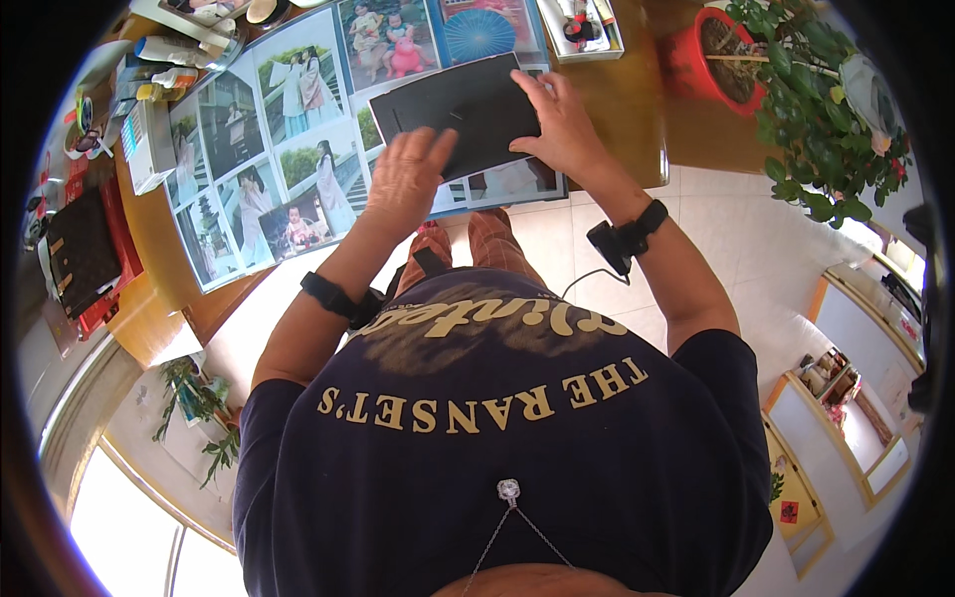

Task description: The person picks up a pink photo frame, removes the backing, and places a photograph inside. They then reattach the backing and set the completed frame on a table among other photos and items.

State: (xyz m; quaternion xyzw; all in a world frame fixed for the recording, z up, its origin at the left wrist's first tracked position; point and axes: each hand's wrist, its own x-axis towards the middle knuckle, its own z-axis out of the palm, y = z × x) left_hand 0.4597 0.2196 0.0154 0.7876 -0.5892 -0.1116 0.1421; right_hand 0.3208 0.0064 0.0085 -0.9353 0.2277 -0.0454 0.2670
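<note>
A black flat rectangular thing (458, 114) with a thin pale edge lies slantwise over a photo-covered table top. From its surface alone I cannot tell whether it is a notebook or a box. My right hand (564, 124) grips its right end, thumb and forefinger apart on the top face near the edge. Over the lower left edge is my left hand (410, 174), fingers stretched out and slightly blurred, with nothing seen in them. Under and around the black thing spread several printed photos (313, 164) of people in robes and of children.
A white box with small items (580, 30) stands at the back right, near a red flowerpot (711, 62) with a leafy plant (831, 129). Bottles and tubes (174, 60) crowd the back left beside a white box (147, 149). A dark brown bag (85, 249) sits at far left.
</note>
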